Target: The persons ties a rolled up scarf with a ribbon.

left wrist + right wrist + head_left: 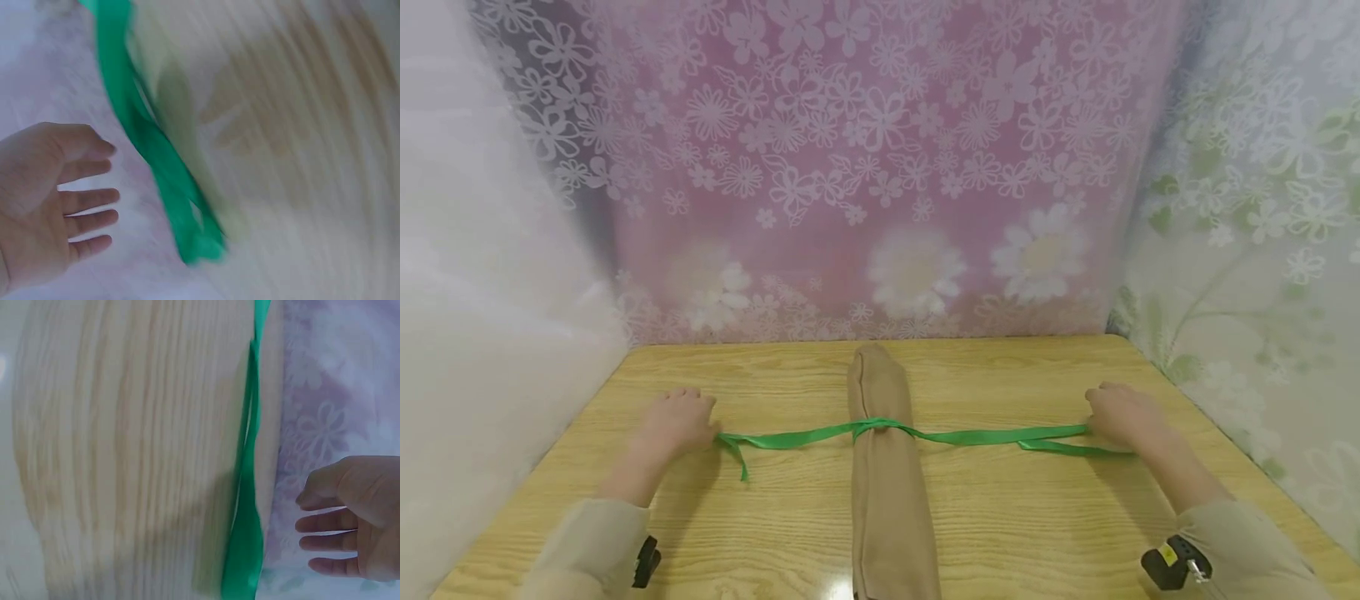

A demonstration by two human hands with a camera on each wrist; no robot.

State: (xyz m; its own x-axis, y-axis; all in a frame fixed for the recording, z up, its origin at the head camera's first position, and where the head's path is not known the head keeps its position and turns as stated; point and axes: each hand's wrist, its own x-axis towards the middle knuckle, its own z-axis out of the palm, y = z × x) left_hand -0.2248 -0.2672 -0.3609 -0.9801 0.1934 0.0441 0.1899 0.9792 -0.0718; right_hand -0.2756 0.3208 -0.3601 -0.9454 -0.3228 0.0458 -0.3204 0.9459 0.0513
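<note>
A long tan cloth bundle [891, 508], rolled or folded into a narrow strip, lies lengthwise down the middle of the table. Around its middle goes a green ribbon [977, 436], crossed on top, with its two ends stretched out to left and right. My left hand [679, 421] is beside the left end, its fingers apart and holding nothing; in the left wrist view the ribbon [150, 140] lies clear of the fingertips. At the right end is my right hand [1126, 412]. The right wrist view shows its fingers loosely extended, with the ribbon [247, 531] apart from them.
The light wooden table [760, 517] ends at a pink flowered curtain [880, 167] behind. Pale sheets hang along the left and right sides. A small black device [1176, 562] is worn at the right wrist, another [646, 562] at the left.
</note>
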